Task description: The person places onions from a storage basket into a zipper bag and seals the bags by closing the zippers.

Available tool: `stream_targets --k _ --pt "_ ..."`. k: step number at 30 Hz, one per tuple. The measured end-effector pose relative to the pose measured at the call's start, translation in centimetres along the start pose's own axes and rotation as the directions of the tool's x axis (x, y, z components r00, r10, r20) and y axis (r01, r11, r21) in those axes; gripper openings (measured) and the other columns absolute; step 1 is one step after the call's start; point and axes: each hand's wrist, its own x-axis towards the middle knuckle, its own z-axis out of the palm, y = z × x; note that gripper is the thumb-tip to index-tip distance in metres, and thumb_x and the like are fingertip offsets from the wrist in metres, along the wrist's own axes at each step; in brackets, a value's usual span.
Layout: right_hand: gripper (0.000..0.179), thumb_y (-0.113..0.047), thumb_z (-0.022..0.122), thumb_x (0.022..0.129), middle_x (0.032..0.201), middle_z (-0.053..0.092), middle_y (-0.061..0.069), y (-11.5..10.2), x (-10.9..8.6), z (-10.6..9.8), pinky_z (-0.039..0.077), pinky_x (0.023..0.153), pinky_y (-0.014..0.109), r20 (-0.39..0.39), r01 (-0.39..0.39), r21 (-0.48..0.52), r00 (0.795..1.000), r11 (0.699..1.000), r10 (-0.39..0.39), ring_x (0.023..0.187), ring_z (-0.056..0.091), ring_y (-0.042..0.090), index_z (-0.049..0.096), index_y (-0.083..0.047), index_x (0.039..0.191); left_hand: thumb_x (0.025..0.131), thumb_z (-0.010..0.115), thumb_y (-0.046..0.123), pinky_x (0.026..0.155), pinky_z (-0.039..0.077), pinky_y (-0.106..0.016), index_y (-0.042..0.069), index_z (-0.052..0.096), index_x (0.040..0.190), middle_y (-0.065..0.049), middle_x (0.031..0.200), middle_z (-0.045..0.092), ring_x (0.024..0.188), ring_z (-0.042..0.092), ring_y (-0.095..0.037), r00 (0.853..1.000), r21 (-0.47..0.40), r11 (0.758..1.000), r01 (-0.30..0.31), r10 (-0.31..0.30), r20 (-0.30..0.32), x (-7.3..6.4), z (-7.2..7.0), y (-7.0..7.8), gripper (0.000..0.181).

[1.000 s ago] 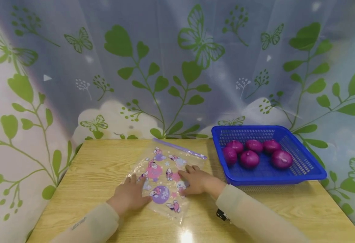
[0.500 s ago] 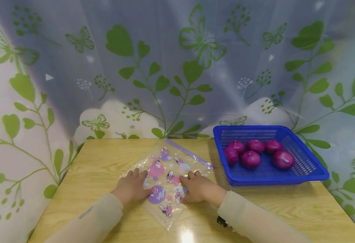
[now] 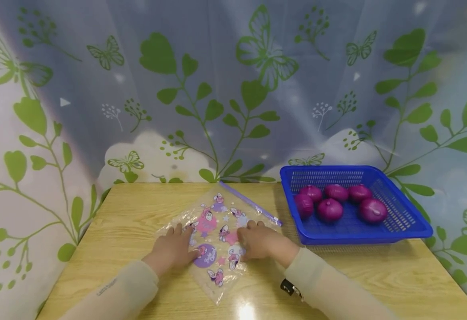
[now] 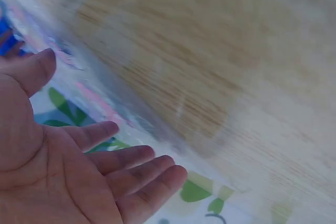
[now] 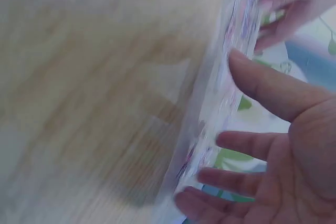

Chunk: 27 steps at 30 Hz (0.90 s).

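Observation:
A clear zip bag (image 3: pixel 213 222) printed with pink and purple cartoon figures lies flat on the wooden table, turned cornerwise. Its purple slider strip (image 3: pixel 251 203) runs along the far right edge. My left hand (image 3: pixel 173 250) rests on the bag's left part, fingers spread and extended. On the right part lies my right hand (image 3: pixel 263 242), fingers likewise spread. In the left wrist view the left hand's fingertips (image 4: pixel 173 174) touch the bag from above. The right wrist view has the right hand's straight fingertips (image 5: pixel 210 177) at the bag's surface.
To the right stands a blue plastic basket (image 3: pixel 361 235) with several purple-red onions (image 3: pixel 330 210) in it. Its left side is close to the bag's right corner. A patterned curtain (image 3: pixel 217 89) hangs behind the wooden table (image 3: pixel 129 209).
The bag has turned clockwise and slid slightly right under both hands, its slider end coming closer to the basket. Over the last half second it has barely moved.

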Motion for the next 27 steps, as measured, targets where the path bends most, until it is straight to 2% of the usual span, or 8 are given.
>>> stream_targets --k 2,5,9,13,17,23,27 --pt "0.073 -0.043 0.081 0.083 0.14 0.049 0.019 0.5 0.3 -0.3 0.048 0.099 0.055 -0.038 0.002 0.035 0.999 0.999 -0.001 0.124 0.048 0.042 0.052 -0.009 0.141 0.092 0.065 0.053 0.1 0.04 -0.068 0.002 0.039 0.151 -0.033 0.151 0.034 0.136 0.035 -0.054 1.0 0.003 1.0 0.001 -0.001 -0.007 -0.7 0.1 0.1 0.082" --pt "0.085 -0.041 0.078 0.087 0.155 0.032 0.026 1.2 0.9 -0.7 0.031 0.114 0.058 -0.078 0.0 0.102 0.997 0.995 0.008 0.141 0.03 0.049 0.037 -0.005 0.153 0.091 0.067 0.051 0.1 0.04 -0.068 0.001 0.043 0.148 -0.033 0.149 0.038 0.133 0.039 -0.054 1.0 0.035 0.999 -0.002 0.003 -0.019 -1.9 0.3 0.5 0.08" --pt "0.089 -0.042 0.075 0.089 0.16 0.019 0.029 1.7 1.6 -0.8 0.02 0.119 0.056 -0.072 0.005 0.13 0.997 0.991 0.005 0.147 0.017 0.048 0.03 -0.004 0.156 0.09 0.068 0.053 0.098 0.042 -0.066 0.002 0.048 0.145 -0.032 0.145 0.043 0.128 0.045 -0.052 1.0 0.076 0.997 -0.009 0.011 -0.02 -3.4 0.5 1.5 0.077" --pt "0.085 -0.044 0.071 0.092 0.162 0.016 0.026 1.9 1.8 -0.5 0.02 0.118 0.059 -0.016 -0.025 0.142 0.999 0.99 0.028 0.147 0.014 0.049 0.029 -0.01 0.157 0.089 0.065 0.058 0.096 0.043 -0.063 0.005 0.048 0.146 -0.031 0.145 0.044 0.126 0.047 -0.051 1.0 0.087 0.996 -0.002 0.002 0.007 -4.0 0.6 2.3 0.081" --pt "0.081 -0.049 0.067 0.093 0.164 0.017 0.021 2.2 1.9 0.3 0.023 0.116 0.062 0.035 -0.057 0.14 0.998 0.989 0.052 0.148 0.014 0.048 0.03 -0.018 0.158 0.089 0.063 0.062 0.1 0.04 -0.065 0.007 0.046 0.148 -0.03 0.148 0.041 0.128 0.045 -0.051 1.0 0.083 0.996 0.006 -0.009 0.029 -4.0 0.7 2.3 0.083" --pt "0.079 -0.052 0.065 0.094 0.162 0.021 0.021 2.0 1.6 0.6 0.028 0.115 0.059 0.041 -0.063 0.076 0.997 0.995 0.06 0.147 0.019 0.046 0.032 -0.017 0.157 0.089 0.061 0.064 0.103 0.037 -0.067 0.007 0.044 0.149 -0.031 0.15 0.038 0.131 0.041 -0.053 0.999 0.073 0.997 -0.005 0.002 0.034 -3.7 0.8 1.9 0.085" --pt "0.08 -0.052 0.065 0.094 0.161 0.023 0.023 1.6 0.9 0.6 0.03 0.114 0.06 0.031 -0.08 0.055 0.996 0.995 0.078 0.146 0.021 0.048 0.033 -0.014 0.157 0.09 0.062 0.063 0.104 0.036 -0.067 0.006 0.044 0.149 -0.031 0.151 0.037 0.132 0.038 -0.055 1.0 0.057 0.998 -0.022 0.022 0.014 -3.0 0.8 1.5 0.084"
